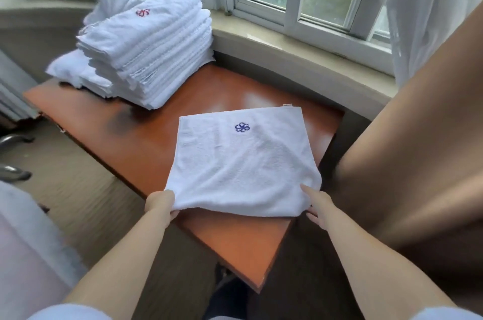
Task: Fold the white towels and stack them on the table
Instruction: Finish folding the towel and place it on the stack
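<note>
- Head view, looking down on an orange-brown wooden table (146,136) set against a curved window sill (300,50).
- White towel (243,163): lies spread on the near half of the table, with a blue flower emblem (242,127) near its far edge and a small label at its far right corner; its near edge is lifted slightly off the table.
- Left hand (161,205): grip grasping the near left corner of the towel, fingers tucked beneath the cloth.
- Right hand (317,206): at the near right corner of the towel, thumb lying on top of the cloth and fingers beside its edge; whether this grip has closed on the cloth cannot be told.
- Stack of folded towels (149,58): stands on the far left part of the table, well apart from the spread towel; the top one bears a red emblem (142,12).
- Loose white towels (70,68) lie heaped behind and beside the stack.
</note>
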`<state>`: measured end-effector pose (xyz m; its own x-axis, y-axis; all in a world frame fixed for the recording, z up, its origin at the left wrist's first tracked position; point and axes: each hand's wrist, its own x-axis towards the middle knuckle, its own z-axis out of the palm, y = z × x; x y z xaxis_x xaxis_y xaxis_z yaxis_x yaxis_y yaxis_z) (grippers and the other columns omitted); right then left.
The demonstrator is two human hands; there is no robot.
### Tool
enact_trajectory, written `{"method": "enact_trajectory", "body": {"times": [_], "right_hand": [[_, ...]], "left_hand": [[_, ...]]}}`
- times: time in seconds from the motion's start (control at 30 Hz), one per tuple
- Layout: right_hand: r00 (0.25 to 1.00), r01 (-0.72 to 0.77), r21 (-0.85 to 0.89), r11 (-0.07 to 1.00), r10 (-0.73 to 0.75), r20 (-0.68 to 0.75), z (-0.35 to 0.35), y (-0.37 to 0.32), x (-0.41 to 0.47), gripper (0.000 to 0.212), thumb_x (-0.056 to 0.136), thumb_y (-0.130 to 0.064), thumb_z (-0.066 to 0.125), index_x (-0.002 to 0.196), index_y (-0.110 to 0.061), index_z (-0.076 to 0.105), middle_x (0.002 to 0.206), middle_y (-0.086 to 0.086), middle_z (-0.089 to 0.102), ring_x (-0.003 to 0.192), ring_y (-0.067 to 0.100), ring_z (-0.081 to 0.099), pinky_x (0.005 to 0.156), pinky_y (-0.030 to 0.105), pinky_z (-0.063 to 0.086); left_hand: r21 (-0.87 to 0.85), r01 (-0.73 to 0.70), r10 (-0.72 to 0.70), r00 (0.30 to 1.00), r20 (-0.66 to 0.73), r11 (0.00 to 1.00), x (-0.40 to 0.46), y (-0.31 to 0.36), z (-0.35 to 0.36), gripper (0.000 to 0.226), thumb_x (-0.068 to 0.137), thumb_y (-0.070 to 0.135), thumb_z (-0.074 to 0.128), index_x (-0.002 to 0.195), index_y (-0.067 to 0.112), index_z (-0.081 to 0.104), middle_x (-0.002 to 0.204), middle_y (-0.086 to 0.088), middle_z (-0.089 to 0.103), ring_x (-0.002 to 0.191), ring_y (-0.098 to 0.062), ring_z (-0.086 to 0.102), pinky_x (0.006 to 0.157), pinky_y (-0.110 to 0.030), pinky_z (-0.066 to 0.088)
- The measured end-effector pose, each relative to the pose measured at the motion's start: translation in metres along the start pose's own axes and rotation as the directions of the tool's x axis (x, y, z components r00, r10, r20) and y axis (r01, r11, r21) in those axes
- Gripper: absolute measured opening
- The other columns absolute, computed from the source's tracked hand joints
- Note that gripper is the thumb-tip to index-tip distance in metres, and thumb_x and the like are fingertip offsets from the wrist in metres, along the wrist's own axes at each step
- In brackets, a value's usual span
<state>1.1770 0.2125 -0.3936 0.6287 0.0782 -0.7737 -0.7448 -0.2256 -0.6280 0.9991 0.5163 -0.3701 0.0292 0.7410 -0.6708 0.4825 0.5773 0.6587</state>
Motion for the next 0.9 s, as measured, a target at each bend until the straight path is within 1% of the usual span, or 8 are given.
{"method": "enact_trajectory", "body": {"times": [0.17,0.3,0.37,0.5,0.7,0.77,0.83,0.9], "right_hand": [[0.995,-0.093,0.047,0.995,0.094,-0.02,-0.004,-0.015,-0.017,0.05,0.089,-0.036,0.064,0.132,-0.015,0.051,0.127,0.004,0.056,0.113,0.024,0.054,0.102,0.039,0.041],[0.987,0.143,0.492,0.859,-0.164,-0.002,0.001,-0.071,-0.03,0.036,0.086,-0.024,0.065,0.12,-0.011,0.063,0.116,0.004,0.068,0.103,0.025,0.065,0.091,0.039,0.052],[0.961,0.274,0.409,0.871,-0.227,-0.16,0.0,-0.079,-0.041,0.023,0.084,-0.019,0.07,0.102,-0.007,0.063,0.097,0.001,0.067,0.079,0.016,0.061,0.067,0.027,0.048],[0.93,0.221,-0.03,0.975,-0.22,-0.294,-0.019,-0.015,-0.029,0.019,0.089,-0.011,0.064,0.103,0.002,0.061,0.104,0.02,0.061,0.092,0.031,0.059,0.074,0.034,0.045],[0.763,0.49,-0.148,0.859,-0.505,-0.404,-0.034,-0.052,-0.027,0.031,0.084,-0.027,0.066,0.066,-0.018,0.043,0.066,0.0,0.048,0.069,0.026,0.048,0.06,0.03,0.039],[0.8,0.416,-0.214,0.884,-0.468,-0.375,-0.041,-0.041,-0.02,0.012,0.084,-0.019,0.067,0.085,-0.016,0.055,0.089,0.008,0.061,0.085,0.031,0.057,0.074,0.033,0.047],[0.913,0.197,-0.277,0.94,-0.279,-0.296,-0.045,-0.006,-0.01,0.043,0.084,-0.008,0.067,0.124,-0.004,0.051,0.124,0.019,0.055,0.109,0.032,0.055,0.089,0.035,0.045],[0.971,0.063,-0.277,0.959,-0.123,-0.206,-0.042,0.024,-0.006,0.06,0.085,-0.011,0.069,0.136,0.003,0.041,0.127,0.019,0.053,0.108,0.031,0.056,0.083,0.036,0.046]], "left_hand": [[-0.122,-0.02,0.029,0.997,0.066,0.992,-0.017,0.004,-0.008,0.023,0.091,-0.003,0.053,0.113,0.005,0.055,0.108,-0.009,0.056,0.096,-0.024,0.056,0.079,-0.038,0.051],[-0.539,-0.085,0.199,0.967,0.156,0.838,-0.029,0.03,-0.013,0.012,0.095,0.003,0.054,0.091,0.014,0.058,0.089,-0.003,0.061,0.076,-0.014,0.059,0.051,-0.022,0.054],[-0.598,-0.068,0.161,0.982,0.103,0.798,-0.026,0.031,-0.018,0.013,0.094,0.003,0.054,0.091,0.015,0.057,0.087,-0.003,0.06,0.072,-0.013,0.056,0.047,-0.022,0.05],[-0.36,0.119,-0.064,0.985,0.16,0.925,-0.028,-0.016,-0.019,0.031,0.095,-0.002,0.052,0.124,0.008,0.054,0.082,-0.01,0.053,0.066,-0.017,0.048,0.057,-0.026,0.044],[-0.392,-0.129,0.089,0.989,-0.12,0.911,-0.036,-0.014,-0.026,0.032,0.087,0.0,0.049,0.116,0.002,0.062,0.094,-0.012,0.063,0.061,-0.019,0.054,0.057,-0.029,0.045],[-0.192,-0.089,0.055,0.983,-0.174,0.977,-0.039,-0.031,-0.028,0.033,0.087,0.006,0.05,0.117,-0.003,0.059,0.106,-0.017,0.064,0.078,-0.03,0.062,0.073,-0.035,0.053],[0.009,0.032,-0.031,0.996,-0.082,0.999,-0.043,-0.062,-0.027,0.032,0.087,0.008,0.051,0.116,-0.003,0.058,0.103,-0.018,0.064,0.086,-0.032,0.064,0.079,-0.036,0.052],[0.131,0.069,-0.075,0.996,0.044,0.989,-0.045,-0.081,-0.024,0.035,0.08,0.002,0.052,0.114,-0.003,0.055,0.095,-0.018,0.061,0.081,-0.03,0.063,0.072,-0.033,0.05]]}}
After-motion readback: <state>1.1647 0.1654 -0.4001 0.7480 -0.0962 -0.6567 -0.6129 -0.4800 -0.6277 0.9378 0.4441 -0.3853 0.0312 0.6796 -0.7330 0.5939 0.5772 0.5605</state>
